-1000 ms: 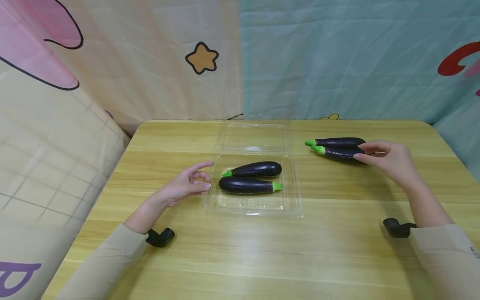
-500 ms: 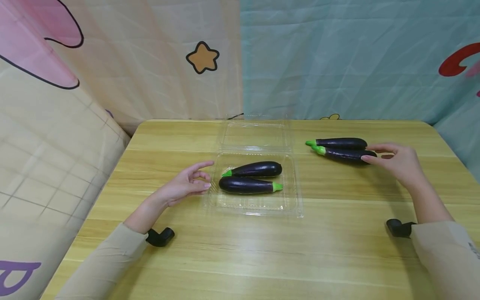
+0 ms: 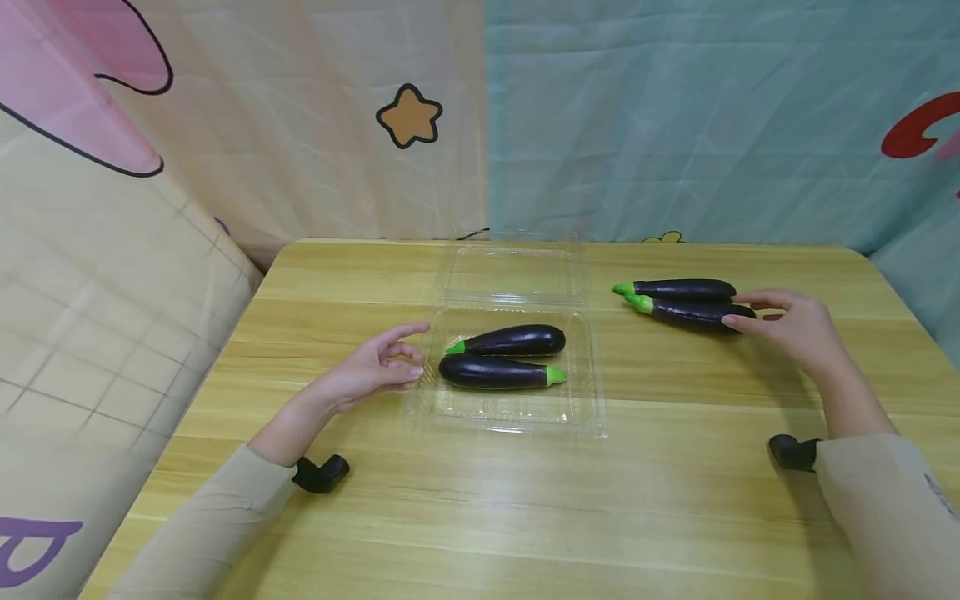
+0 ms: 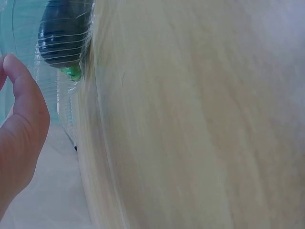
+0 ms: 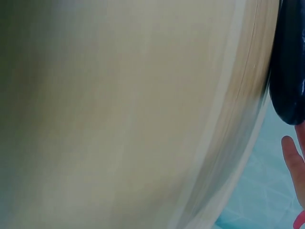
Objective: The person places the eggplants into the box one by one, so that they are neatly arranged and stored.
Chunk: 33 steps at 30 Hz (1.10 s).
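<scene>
Two dark purple eggplants (image 3: 495, 372) lie in the base of a clear plastic clamshell box (image 3: 510, 414), whose lid stands raised at the back. My left hand (image 3: 371, 371) is beside the box's left edge, fingers loosely extended and holding nothing. On the right lie two more eggplants, a rear one (image 3: 686, 289) and a front one (image 3: 693, 313), side by side with green stems pointing left. My right hand (image 3: 798, 329) is at the blunt end of the front eggplant, thumb in front and forefinger behind. In the right wrist view, one fingertip is at an eggplant's end (image 5: 288, 102) and another stands apart.
Everything rests on a light wooden table (image 3: 480, 517). Behind it hangs a printed fabric curtain (image 3: 675, 125), with another patterned curtain (image 3: 90, 317) on the left. A black wrist mount (image 3: 321, 473) shows under the left sleeve, another (image 3: 791, 452) by the right.
My right hand has slid a little to the right along the front eggplant, toward its blunt end. The eggplants, the box and my left hand have stayed in place.
</scene>
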Tool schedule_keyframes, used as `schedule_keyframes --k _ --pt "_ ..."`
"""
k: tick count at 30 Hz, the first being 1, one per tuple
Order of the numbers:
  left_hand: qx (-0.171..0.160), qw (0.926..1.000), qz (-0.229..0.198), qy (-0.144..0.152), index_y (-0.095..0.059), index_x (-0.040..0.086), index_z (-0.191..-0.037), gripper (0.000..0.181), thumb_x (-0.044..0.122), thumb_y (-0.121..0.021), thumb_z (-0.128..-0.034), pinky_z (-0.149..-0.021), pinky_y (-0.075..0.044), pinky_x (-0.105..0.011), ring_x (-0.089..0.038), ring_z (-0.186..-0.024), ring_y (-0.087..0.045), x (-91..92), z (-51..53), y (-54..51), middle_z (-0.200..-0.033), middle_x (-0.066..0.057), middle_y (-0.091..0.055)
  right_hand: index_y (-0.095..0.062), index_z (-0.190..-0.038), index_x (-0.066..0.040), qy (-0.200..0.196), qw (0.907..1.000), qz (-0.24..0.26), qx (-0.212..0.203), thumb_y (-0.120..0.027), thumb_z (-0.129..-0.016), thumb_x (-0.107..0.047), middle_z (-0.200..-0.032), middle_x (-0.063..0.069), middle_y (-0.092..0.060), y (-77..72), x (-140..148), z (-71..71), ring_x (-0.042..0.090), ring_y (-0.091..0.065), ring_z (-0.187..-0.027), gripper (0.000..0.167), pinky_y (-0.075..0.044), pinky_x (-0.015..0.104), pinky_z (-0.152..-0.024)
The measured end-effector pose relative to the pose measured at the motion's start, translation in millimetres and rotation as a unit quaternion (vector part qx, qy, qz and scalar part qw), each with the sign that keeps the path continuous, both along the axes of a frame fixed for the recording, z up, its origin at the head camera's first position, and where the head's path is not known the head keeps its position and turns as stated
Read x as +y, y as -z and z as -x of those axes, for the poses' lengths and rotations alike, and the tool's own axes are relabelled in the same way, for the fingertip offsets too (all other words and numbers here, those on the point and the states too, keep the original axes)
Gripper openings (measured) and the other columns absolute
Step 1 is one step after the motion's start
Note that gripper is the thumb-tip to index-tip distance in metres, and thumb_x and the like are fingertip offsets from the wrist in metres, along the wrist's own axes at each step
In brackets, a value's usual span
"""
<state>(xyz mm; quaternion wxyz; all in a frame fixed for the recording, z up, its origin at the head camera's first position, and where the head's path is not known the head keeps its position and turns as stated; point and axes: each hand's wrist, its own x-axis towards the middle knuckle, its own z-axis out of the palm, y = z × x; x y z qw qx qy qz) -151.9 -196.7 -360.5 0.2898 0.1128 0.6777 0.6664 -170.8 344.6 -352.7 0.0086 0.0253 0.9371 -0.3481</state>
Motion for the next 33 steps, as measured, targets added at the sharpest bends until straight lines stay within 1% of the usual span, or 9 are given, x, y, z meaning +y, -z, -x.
schedule_keyframes --k 1,6,9,13,17,19,21,27,33 --pt "-0.001 1.0000 0.000 0.000 -0.020 0.008 -0.148 0.071 -0.008 -0.055 -0.0875 -0.075 -0.053 -0.022 -0.010 -0.079 -0.057 -0.1 -0.1 0.0 -0.102 -0.007 -0.048 -0.054 -0.127 -0.001 -0.001 1.0000 0.000 -0.001 -0.065 -0.084 -0.045 -0.133 0.023 -0.043 0.2 -0.2 0.8 0.041 -0.043 -0.115 0.063 -0.043 0.039 -0.084" --pt "0.000 1.0000 0.000 0.000 -0.020 0.007 -0.147 0.071 -0.008 -0.055 -0.0872 -0.075 -0.053 -0.022 -0.010 -0.079 -0.057 -0.5 -0.2 1.4 -0.102 -0.008 -0.048 -0.055 -0.126 0.001 -0.010 0.9999 -0.001 0.005 -0.067 -0.083 -0.042 -0.132 0.023 -0.044 0.5 -0.6 3.2 0.040 -0.044 -0.114 0.062 -0.041 0.019 -0.076" --pt "0.002 1.0000 0.001 0.000 -0.020 0.007 -0.147 0.071 -0.008 -0.055 -0.0872 -0.074 -0.053 -0.022 -0.010 -0.078 -0.057 -0.5 -0.5 1.3 -0.102 -0.007 -0.048 -0.055 -0.125 0.002 -0.013 0.9999 0.001 0.004 -0.068 -0.083 -0.042 -0.132 0.024 -0.044 0.1 -1.1 4.0 0.041 -0.044 -0.113 0.062 -0.037 0.014 -0.071" --pt "0.003 1.0000 0.001 0.000 -0.021 0.007 -0.147 0.071 -0.008 -0.055 -0.0875 -0.073 -0.053 -0.021 -0.010 -0.078 -0.057 -0.5 -0.8 1.4 -0.101 -0.006 -0.048 -0.055 -0.125 0.002 -0.016 0.9999 -0.002 -0.003 -0.068 -0.082 -0.042 -0.133 0.025 -0.044 0.1 -1.9 5.5 0.043 -0.044 -0.112 0.063 -0.038 0.021 -0.074" --pt "0.004 1.0000 0.002 0.000 -0.021 0.007 -0.147 0.071 -0.008 -0.055 -0.0875 -0.074 -0.053 -0.022 -0.010 -0.079 -0.058 -0.7 -0.8 2.0 -0.101 -0.006 -0.049 -0.054 -0.126 0.002 -0.018 0.9998 -0.003 -0.012 -0.068 -0.082 -0.043 -0.134 0.026 -0.042 1.1 -2.2 7.0 0.044 -0.042 -0.114 0.064 -0.041 0.038 -0.081" --pt "0.005 1.0000 0.002 0.000 -0.021 0.007 -0.147 0.071 -0.008 -0.056 -0.0874 -0.074 -0.053 -0.022 -0.011 -0.079 -0.058 -0.7 -0.8 2.1 -0.101 -0.006 -0.049 -0.054 -0.126 0.002 -0.019 0.9997 -0.002 -0.015 -0.068 -0.082 -0.043 -0.134 0.027 -0.041 1.8 -2.0 7.6 0.045 -0.041 -0.115 0.064 -0.041 0.048 -0.085" --pt "0.005 1.0000 0.003 0.001 -0.021 0.007 -0.147 0.071 -0.008 -0.056 -0.0875 -0.074 -0.053 -0.022 -0.011 -0.079 -0.058 -0.8 -0.7 2.2 -0.101 -0.006 -0.049 -0.054 -0.126 0.003 -0.021 0.9996 -0.002 -0.017 -0.069 -0.082 -0.042 -0.135 0.028 -0.040 2.4 -1.6 8.1 0.046 -0.040 -0.116 0.065 -0.039 0.054 -0.087" --pt "0.005 1.0000 0.004 0.002 -0.021 0.008 -0.147 0.070 -0.008 -0.055 -0.0878 -0.074 -0.053 -0.022 -0.011 -0.079 -0.057 -1.0 -0.2 2.6 -0.101 -0.006 -0.049 -0.053 -0.127 0.002 -0.024 0.9995 -0.006 -0.020 -0.069 -0.081 -0.042 -0.136 0.029 -0.039 4.7 0.2 8.5 0.048 -0.044 -0.112 0.065 -0.040 0.056 -0.087" --pt "0.003 1.0000 0.000 0.001 -0.021 0.008 -0.147 0.071 -0.008 -0.055 -0.0877 -0.074 -0.053 -0.021 -0.010 -0.078 -0.058 -0.9 0.5 1.6 -0.102 -0.007 -0.049 -0.051 -0.129 0.001 -0.032 0.9988 -0.011 -0.035 -0.070 -0.081 -0.044 -0.138 0.030 -0.035 4.5 0.0 10.1 0.051 -0.043 -0.112 0.068 -0.038 0.059 -0.089"
